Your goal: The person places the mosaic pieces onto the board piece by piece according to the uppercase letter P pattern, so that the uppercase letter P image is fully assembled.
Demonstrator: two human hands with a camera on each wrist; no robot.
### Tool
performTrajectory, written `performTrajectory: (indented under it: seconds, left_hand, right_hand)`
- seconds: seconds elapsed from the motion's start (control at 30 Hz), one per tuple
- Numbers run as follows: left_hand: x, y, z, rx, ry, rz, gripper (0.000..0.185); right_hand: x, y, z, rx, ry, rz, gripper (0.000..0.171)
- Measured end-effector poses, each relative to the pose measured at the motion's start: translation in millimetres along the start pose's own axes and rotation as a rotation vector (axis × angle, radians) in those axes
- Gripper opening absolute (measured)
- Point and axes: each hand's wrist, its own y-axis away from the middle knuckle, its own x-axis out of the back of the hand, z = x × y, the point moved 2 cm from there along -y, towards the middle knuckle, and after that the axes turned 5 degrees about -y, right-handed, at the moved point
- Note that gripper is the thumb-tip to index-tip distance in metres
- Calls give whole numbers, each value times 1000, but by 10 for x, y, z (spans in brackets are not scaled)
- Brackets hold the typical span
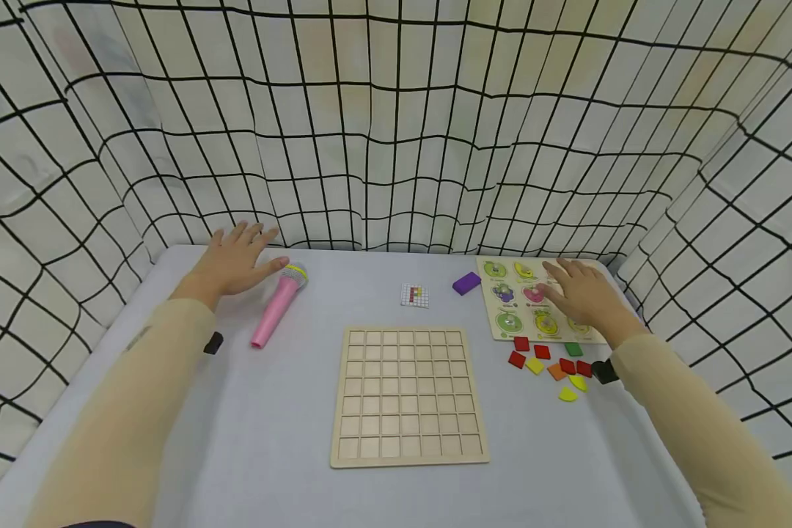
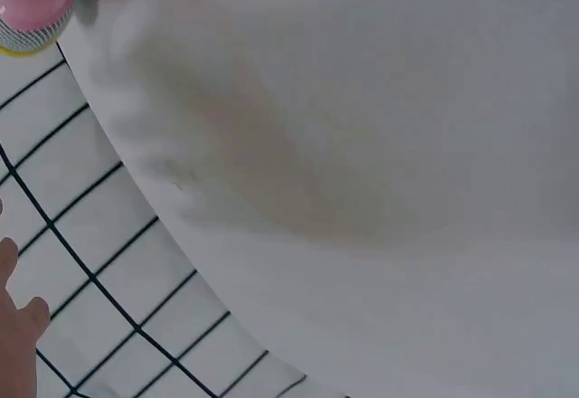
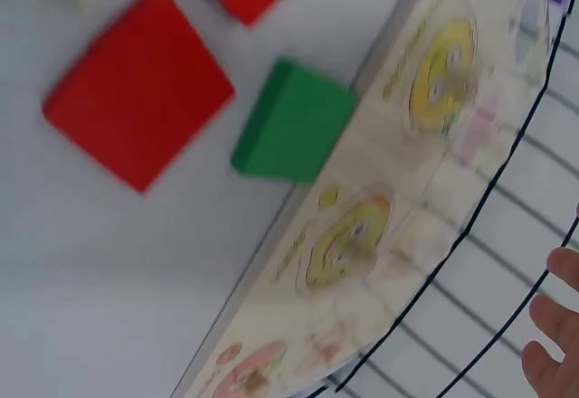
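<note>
Left hand [image 1: 234, 262] flat, fingers spread, thumb touching pink microphone [image 1: 277, 306]; head end far, handle toward near edge. Right hand [image 1: 584, 293] flat, fingers straight, holding nothing, on fruit puzzle board [image 1: 501, 308] with pieces seated.

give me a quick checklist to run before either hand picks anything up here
1. Left hand free: ok, fingers flat on the table, holding nothing.
2. Pink microphone within reach: ok, lying just beside the left hand's thumb.
3. Right hand free: ok, it rests open on the fruit puzzle board.
4. Grid board empty: ok, no pieces in its squares.
5. Loose pieces reachable: ok, red square and green block lie by the puzzle board's edge.
6. Left hand touching the microphone: cannot tell.
</note>
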Motion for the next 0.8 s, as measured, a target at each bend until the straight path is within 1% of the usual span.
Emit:
performTrajectory:
  seconds: [0.17, 0.37, 0.47, 0.6, 0.8]
  left_hand:
    - [45, 27, 279, -107, -18, 16, 84]
    - [-19, 124, 596, -231, -55, 42, 85]
    - [-58, 206, 767, -294, -74, 37, 88]
    - [-105, 327, 974, -376, -111, 38, 93]
    - [-194, 550, 1207, -453, -100, 40, 96]
  right_hand:
    - [-48, 113, -246, 71, 27, 4, 66]
    - [-129, 288, -472, 158, 43, 7, 58]
    - [-182, 371, -557, 206, 52, 19, 53]
    - [-243, 471, -646, 271, 67, 59, 48]
    - [-309, 586, -674, 322, 75, 107, 45]
